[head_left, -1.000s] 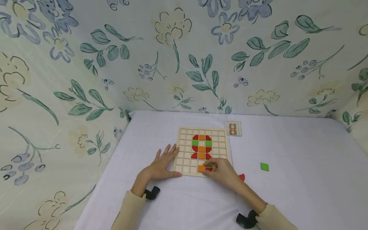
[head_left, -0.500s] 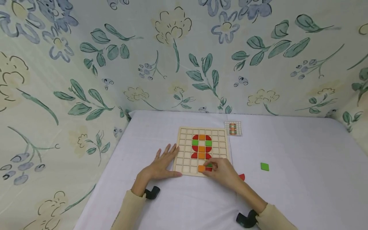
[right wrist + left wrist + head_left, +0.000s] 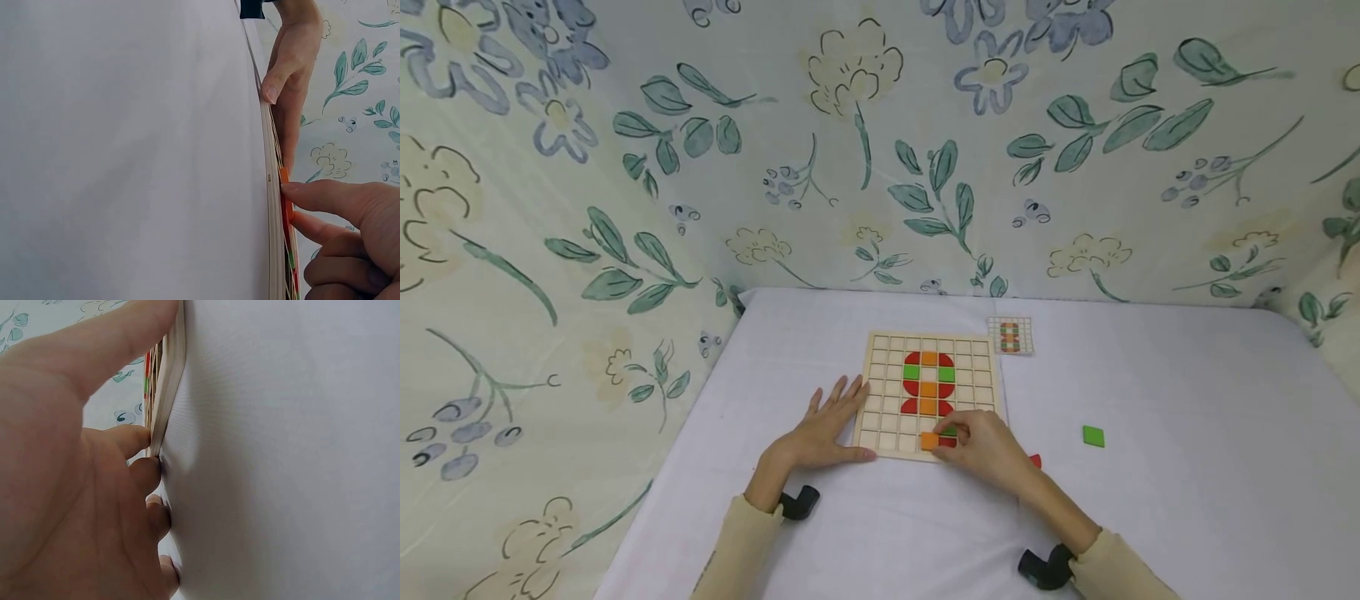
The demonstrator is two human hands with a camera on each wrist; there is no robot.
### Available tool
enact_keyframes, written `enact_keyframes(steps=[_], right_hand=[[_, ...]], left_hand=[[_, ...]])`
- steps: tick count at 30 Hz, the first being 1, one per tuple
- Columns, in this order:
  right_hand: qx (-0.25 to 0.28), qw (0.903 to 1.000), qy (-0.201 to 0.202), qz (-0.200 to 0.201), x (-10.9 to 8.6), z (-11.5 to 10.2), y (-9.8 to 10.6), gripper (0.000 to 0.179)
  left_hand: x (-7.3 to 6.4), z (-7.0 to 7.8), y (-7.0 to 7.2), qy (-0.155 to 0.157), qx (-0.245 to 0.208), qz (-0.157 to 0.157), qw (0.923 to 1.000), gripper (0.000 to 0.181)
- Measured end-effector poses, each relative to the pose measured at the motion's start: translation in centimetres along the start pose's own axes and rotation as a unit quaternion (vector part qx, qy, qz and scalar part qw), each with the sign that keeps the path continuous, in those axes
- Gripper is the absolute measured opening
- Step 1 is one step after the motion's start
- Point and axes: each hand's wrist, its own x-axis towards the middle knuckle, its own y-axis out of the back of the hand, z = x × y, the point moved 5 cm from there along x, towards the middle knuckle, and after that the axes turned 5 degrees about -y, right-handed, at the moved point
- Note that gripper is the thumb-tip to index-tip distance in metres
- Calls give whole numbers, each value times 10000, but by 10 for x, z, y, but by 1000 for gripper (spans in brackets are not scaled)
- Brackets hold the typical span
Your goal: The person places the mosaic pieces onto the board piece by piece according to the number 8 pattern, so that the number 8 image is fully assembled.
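Note:
A wooden grid board (image 3: 875, 421) lies on the table, with red, orange and green pieces set in its middle columns. My left hand (image 3: 822, 435) rests at the board's left side, fingers spread and thumb at the lower left corner. In the bottom row, my right hand (image 3: 992, 450) pinches an orange square tile (image 3: 928, 442) between thumb and index finger. The right wrist view shows that orange tile (image 3: 285, 175) rising a little above the board's surface. Just right of it, a red piece (image 3: 947, 442) and a green one (image 3: 950, 431) are partly covered by my fingers.
A small pattern card (image 3: 1011, 336) lies by the board's upper right corner. To the right, a green square tile (image 3: 1093, 437) sits on the white cloth (image 3: 1195, 417). A red piece (image 3: 1036, 461) shows partly behind my right wrist. Floral fabric (image 3: 820, 167) hangs behind the table.

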Motion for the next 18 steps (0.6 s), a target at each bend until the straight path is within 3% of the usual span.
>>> enact_keyframes(steps=[8, 18], right_hand=[[-103, 9998, 45, -155, 0, -1, 1, 22], [-12, 9999, 78, -78, -1, 0, 0, 20]], left_hand=[[1, 0, 0, -13, 24, -4, 10000, 110], [1, 0, 0, 0, 36, -25, 10000, 110]])
